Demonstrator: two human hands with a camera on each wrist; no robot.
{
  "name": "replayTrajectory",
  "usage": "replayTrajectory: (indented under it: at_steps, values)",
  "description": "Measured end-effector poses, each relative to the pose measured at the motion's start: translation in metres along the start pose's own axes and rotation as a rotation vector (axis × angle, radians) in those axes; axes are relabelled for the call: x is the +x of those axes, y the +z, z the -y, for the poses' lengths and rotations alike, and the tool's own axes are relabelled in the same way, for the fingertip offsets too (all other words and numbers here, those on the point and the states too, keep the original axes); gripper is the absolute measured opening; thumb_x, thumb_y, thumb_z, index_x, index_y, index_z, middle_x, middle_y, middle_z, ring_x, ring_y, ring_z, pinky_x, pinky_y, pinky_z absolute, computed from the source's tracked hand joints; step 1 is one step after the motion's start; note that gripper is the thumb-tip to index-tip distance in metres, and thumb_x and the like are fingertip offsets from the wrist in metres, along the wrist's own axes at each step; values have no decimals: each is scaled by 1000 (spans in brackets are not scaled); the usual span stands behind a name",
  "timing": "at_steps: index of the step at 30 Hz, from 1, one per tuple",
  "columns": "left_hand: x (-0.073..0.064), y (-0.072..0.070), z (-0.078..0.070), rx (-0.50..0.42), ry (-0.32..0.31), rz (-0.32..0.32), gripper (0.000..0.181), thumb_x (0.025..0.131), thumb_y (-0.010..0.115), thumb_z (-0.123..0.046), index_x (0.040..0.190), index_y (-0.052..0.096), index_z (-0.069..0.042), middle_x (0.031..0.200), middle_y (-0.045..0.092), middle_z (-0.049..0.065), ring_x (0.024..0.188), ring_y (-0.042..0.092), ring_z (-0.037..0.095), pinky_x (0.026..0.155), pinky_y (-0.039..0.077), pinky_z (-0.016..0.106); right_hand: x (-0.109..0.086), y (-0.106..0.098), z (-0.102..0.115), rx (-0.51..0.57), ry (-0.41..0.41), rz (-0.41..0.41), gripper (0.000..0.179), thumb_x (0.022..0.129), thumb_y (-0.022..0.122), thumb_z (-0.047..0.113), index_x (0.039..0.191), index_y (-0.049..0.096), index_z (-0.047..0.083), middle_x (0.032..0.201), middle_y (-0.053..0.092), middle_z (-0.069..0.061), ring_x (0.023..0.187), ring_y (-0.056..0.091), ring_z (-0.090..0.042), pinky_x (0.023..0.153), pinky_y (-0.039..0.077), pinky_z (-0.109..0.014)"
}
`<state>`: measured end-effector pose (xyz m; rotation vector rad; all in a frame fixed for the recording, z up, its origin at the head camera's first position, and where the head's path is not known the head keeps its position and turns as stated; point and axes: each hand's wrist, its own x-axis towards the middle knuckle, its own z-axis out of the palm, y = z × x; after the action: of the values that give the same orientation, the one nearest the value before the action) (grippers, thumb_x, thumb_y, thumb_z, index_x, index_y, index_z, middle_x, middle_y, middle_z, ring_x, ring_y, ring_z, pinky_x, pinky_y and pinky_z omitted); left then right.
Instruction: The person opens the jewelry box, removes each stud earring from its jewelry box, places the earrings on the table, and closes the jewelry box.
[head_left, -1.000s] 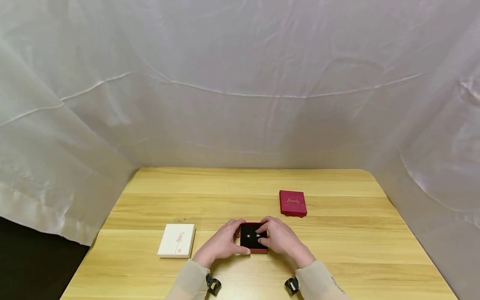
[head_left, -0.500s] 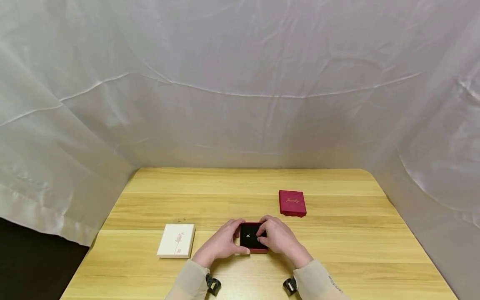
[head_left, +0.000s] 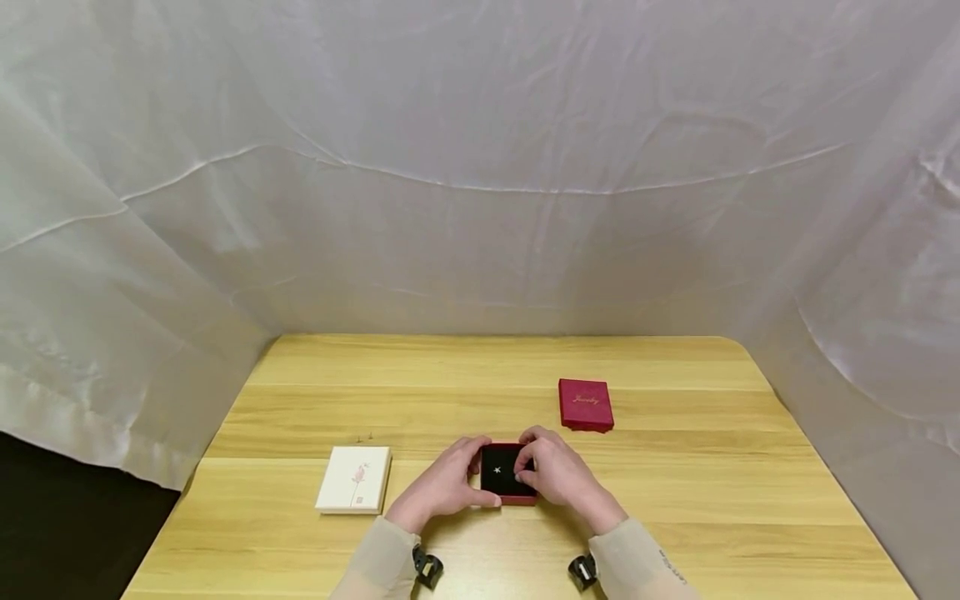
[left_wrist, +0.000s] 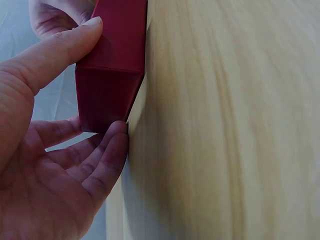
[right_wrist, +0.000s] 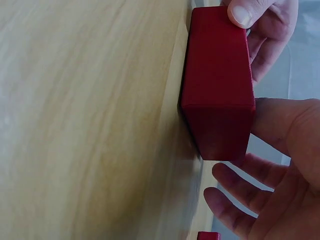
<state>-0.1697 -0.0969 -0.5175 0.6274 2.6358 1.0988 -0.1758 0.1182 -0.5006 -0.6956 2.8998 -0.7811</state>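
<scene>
A small red jewelry box [head_left: 517,501] without its lid lies on the table, its black padded insert [head_left: 504,487] facing up. My left hand [head_left: 446,484] holds the box from the left, thumb [left_wrist: 75,42] on the front wall and fingers around the side and far corner. One silver star earring [head_left: 497,470] shows on the left half of the insert. Over the right half, my right hand [head_left: 558,475] pinches with thumb and index finger where the other star earring was visible; the fingertips hide that earring. Its other fingers [right_wrist: 235,182] extend past the far right corner.
A dark red lid [head_left: 586,404] marked "Jewelry" lies behind to the right. At the left is a white box [head_left: 354,481] with a pink flower print, and two tiny studs [head_left: 364,438] stand just behind it. Pale cloth [head_left: 480,250] hangs beyond the table's back edge.
My right thumb and index finger have come together over the right star earring, which was visible a second ago and is now covered. The left hand and the box have stayed put.
</scene>
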Motion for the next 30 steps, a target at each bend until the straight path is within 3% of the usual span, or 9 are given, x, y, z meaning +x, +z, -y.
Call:
replayTrajectory:
  at_steps: [6, 13, 20, 30]
  values:
    - [1, -1, -2, 1, 10, -3, 89, 72, 88, -35, 143, 45, -3, 115, 54, 3, 94, 51, 16, 86, 46, 37, -2, -7, -4, 97, -3, 0, 11, 82, 80, 11, 77, 74, 19, 122, 57, -11, 109, 54, -30, 93, 47, -48]
    - [1, -1, -3, -11, -2, 3, 90, 72, 88, -35, 143, 44, -2, 109, 52, 0, 94, 50, 16, 85, 46, 36, -7, -19, -19, 175, 67, -99, 15, 83, 78, 9, 78, 71, 21, 118, 59, -8, 111, 55, -30, 99, 44, -49]
    - [0, -1, -3, -9, -10, 3, 91, 72, 88, -35, 144, 44, -1, 106, 51, -2, 93, 49, 16, 85, 46, 36, -20, -32, -51, 141, 158, -148, 8, 84, 77, 7, 83, 73, 14, 109, 61, -7, 106, 58, -32, 96, 45, -51]
    - [-2, -1, -3, -3, -15, 6, 92, 72, 87, -36, 145, 42, -2, 114, 53, 1, 97, 51, 17, 92, 46, 42, -37, -54, -101, 71, 320, -85, 6, 89, 71, 10, 84, 71, 12, 108, 61, -14, 101, 58, -34, 90, 47, -54]
